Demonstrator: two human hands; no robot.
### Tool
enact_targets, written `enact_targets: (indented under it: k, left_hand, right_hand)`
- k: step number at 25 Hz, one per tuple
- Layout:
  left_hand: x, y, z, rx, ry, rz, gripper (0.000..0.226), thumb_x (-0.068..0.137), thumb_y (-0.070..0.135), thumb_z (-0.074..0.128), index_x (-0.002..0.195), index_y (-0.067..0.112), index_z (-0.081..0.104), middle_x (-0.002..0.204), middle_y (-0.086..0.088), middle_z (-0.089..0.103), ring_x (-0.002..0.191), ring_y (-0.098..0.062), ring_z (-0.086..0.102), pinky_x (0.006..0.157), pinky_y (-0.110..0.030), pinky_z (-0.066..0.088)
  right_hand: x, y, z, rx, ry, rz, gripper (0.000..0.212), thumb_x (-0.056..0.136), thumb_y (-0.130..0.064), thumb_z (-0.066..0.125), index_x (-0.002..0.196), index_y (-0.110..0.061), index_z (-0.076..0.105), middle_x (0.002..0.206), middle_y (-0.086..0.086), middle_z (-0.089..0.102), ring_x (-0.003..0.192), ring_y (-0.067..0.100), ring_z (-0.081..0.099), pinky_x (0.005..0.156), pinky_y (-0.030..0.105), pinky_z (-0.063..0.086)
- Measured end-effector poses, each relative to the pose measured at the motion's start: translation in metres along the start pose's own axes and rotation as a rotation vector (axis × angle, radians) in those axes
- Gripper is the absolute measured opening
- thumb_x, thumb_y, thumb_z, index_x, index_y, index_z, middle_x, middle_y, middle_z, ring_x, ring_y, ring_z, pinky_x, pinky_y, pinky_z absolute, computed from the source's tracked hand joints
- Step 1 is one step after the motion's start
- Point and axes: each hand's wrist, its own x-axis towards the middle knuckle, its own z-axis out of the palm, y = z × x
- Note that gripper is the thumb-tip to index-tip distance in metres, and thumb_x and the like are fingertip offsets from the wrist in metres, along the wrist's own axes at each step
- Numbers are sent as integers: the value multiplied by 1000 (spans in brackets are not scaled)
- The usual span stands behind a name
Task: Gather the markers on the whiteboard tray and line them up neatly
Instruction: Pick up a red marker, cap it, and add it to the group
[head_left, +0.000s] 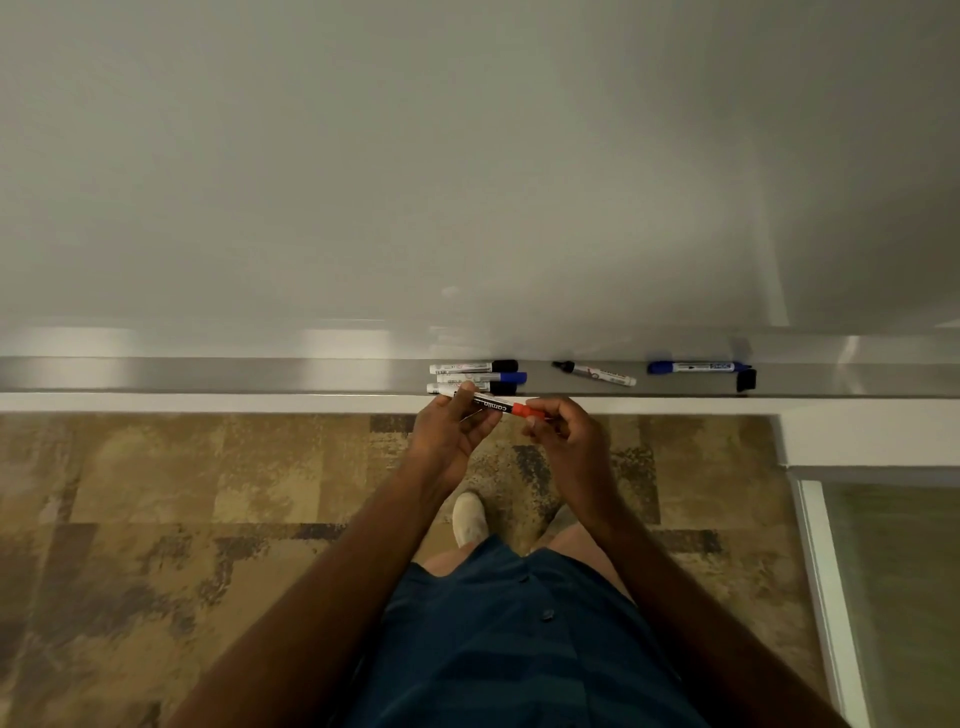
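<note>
red-capped white marker is pinched at both ends, left hand on the barrel, right hand on the cap, its long axis parallel to the three lined-up markers just beyond on the grey metal tray.

Dim, even light; soft glare patches streak the tray, the whiteboard shades darker rightward, edges bend.

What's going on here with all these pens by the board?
A person is tidying markers on the whiteboard tray. Both hands, left hand and right hand, hold a red-capped marker just in front of the tray. Three markers already lie side by side. An uncapped marker, a blue marker and a loose black cap lie scattered farther right.
</note>
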Motion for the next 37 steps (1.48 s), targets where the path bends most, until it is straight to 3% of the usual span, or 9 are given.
enact_targets:
  k: [6, 13, 15, 17, 20, 23, 28, 33, 37]
  left_hand:
    - [2, 4, 4, 45, -14, 32, 17, 100, 18, 60, 107, 3, 63, 90, -11, 74, 79, -20, 75, 68, -28, 62]
    - [17, 22, -14, 124, -68, 23, 16, 96, 18, 66, 104, 4, 64, 92, -14, 73, 85, -24, 73, 75, -32, 64]
    - [24, 34, -22, 296, -56, 67, 16, 93, 15, 69, 104, 4, 64, 95, -15, 71, 85, -25, 72, 75, -33, 63]
    - [34, 43, -27, 724, 2, 299, 18, 90, 13, 72, 106, 7, 65, 98, -12, 69, 83, -21, 67, 74, -32, 58]
    - [50, 47, -23, 1436, -27, 743, 17, 89, 12, 72, 106, 12, 70, 103, -8, 71, 90, -20, 63, 78, -32, 52]
    - [60, 43, -17, 1830, 26, 908, 22, 88, 8, 68, 110, 12, 71, 110, -10, 72, 102, -30, 62, 83, -41, 54]
    - [64, 31, -24, 1977, 96, 992, 26, 86, 2, 67, 112, 9, 69, 112, -14, 71, 99, -32, 64, 77, -42, 55]
    - [60, 24, -26, 2054, 103, 977, 27, 87, 2, 67, 113, 7, 68, 115, -17, 66, 96, -32, 62, 75, -42, 54]
    - [57, 23, -29, 2077, 136, 935, 31, 86, 0, 68, 117, 6, 68, 115, -19, 65, 96, -36, 62, 74, -46, 55]
  right_hand:
    - [8, -4, 0, 21, -13, -6, 17, 96, -18, 67, 107, -31, 66, 88, -20, 70, 83, -4, 71, 70, 10, 56]
    - [33, -2, 7, 39, -167, 34, 15, 95, -18, 67, 108, -26, 67, 91, -10, 73, 81, 3, 73, 69, 16, 58]
    - [46, 0, 11, -64, -177, 46, 13, 96, -21, 66, 108, -26, 66, 91, -16, 70, 79, 1, 70, 70, 13, 54]
    - [58, 6, 17, -93, -146, 80, 13, 98, -21, 63, 110, -22, 67, 95, -19, 67, 84, 1, 66, 76, 22, 55]
    - [73, 12, 28, -96, -86, 90, 15, 99, -17, 61, 113, -15, 67, 105, -9, 71, 92, 2, 64, 86, 29, 56]
    - [82, 10, 38, -145, -37, 43, 17, 98, -16, 62, 112, -9, 68, 112, 6, 71, 102, 17, 67, 90, 30, 55]
    - [67, 27, 22, -231, 29, -6, 31, 103, -37, 51, 110, -11, 67, 115, 10, 64, 100, 17, 63, 80, 16, 49]
    - [40, 63, -49, -245, 199, 5, 16, 97, -11, 58, 110, -14, 66, 116, 3, 62, 110, 17, 60, 93, 35, 55]
    - [43, 83, -106, -261, 338, 127, 18, 97, -8, 57, 112, -13, 67, 115, 5, 62, 107, 20, 60, 89, 32, 55]
